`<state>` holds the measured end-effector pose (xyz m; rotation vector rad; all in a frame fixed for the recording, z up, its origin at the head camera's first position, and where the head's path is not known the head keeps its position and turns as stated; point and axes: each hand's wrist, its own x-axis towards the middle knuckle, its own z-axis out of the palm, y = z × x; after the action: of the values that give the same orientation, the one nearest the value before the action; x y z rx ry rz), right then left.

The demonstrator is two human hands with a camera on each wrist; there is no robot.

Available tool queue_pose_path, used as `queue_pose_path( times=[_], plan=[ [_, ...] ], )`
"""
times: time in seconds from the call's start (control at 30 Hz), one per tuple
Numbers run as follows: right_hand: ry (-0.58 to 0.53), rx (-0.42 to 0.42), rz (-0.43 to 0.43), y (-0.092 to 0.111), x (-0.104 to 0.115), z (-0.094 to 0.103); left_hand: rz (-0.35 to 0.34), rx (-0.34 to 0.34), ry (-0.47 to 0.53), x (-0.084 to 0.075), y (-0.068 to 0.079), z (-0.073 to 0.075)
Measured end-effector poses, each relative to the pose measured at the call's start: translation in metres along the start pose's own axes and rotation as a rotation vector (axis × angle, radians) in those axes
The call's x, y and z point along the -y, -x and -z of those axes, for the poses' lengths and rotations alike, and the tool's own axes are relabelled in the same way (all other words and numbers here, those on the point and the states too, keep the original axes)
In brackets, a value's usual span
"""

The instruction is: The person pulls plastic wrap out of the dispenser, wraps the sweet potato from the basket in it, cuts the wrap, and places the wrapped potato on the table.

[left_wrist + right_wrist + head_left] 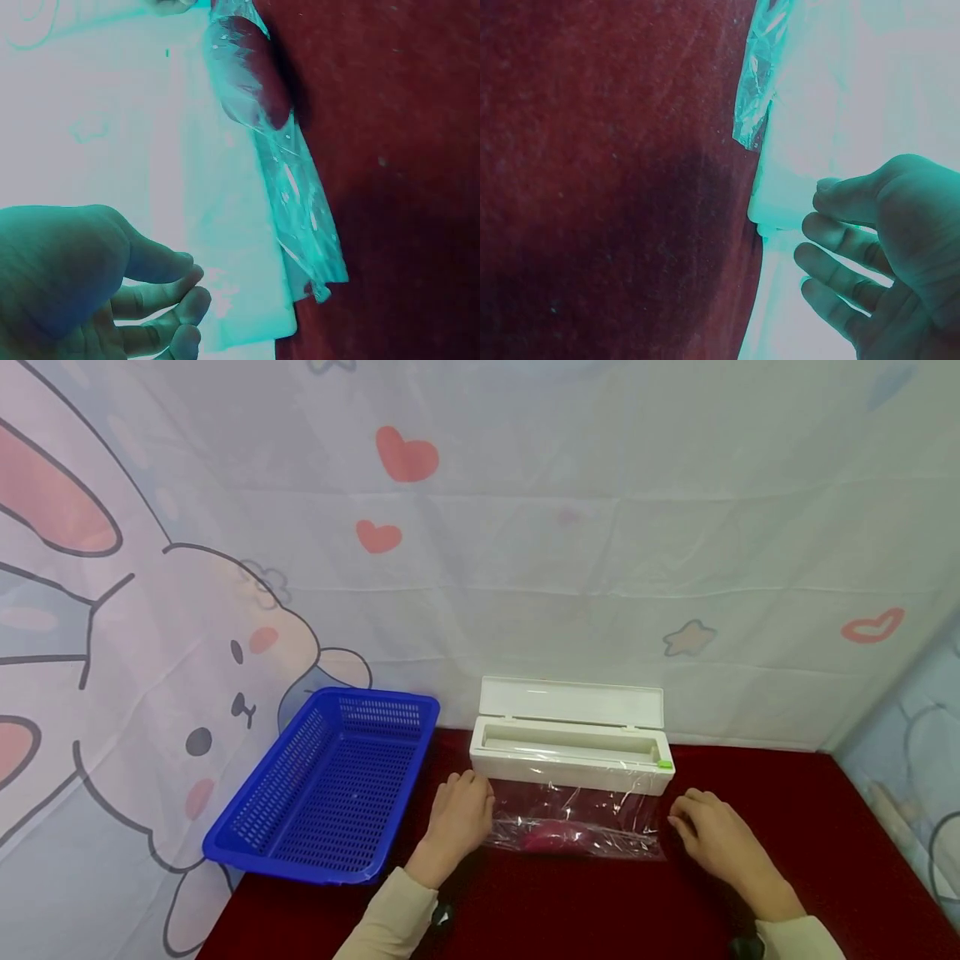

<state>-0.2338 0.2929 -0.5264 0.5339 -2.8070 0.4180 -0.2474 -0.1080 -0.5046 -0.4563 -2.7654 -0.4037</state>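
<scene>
A white cling film dispenser (551, 774) stands at the back of the table, its lid (570, 702) raised. Clear plastic film (630, 806) stretches from its front toward me. An oval reddish-pink thing (557, 837) lies in the film's crumpled front fold; in the left wrist view it shows dark red under the film (296, 195). At the film's left edge is my left hand (459, 814), fingers loosely bent, thumb close to the index fingertip, nothing visible between them. My right hand (716, 837) hovers just right of the film, its relaxed fingers (847, 247) holding nothing.
On the left, a blue perforated basket (288, 870) sits near my left arm. A green slider (664, 764) is at the dispenser's right end. Dark red cloth (570, 910) covers the table, and a printed curtain (540, 552) hangs behind it.
</scene>
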Motion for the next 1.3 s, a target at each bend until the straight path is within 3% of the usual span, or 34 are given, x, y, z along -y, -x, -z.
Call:
queue_pose_path(
  times=[0.23,0.53,0.97,1.3],
  plan=[
    [-0.009,-0.061,0.027,-0.005,-0.004,0.005,-0.024,-0.011,-0.007,-0.010,-0.007,0.000],
    [-0.025,-0.088,-0.010,-0.013,-0.007,0.013,-0.046,-0.002,-0.004,-0.020,-0.017,0.000],
    [-0.019,-0.260,0.095,-0.029,-0.015,0.011,-0.115,-0.038,-0.029,-0.036,-0.029,-0.003],
    [-0.027,-0.210,0.077,-0.042,-0.022,0.008,-0.135,-0.013,-0.022,-0.047,-0.039,-0.008]
  ],
)
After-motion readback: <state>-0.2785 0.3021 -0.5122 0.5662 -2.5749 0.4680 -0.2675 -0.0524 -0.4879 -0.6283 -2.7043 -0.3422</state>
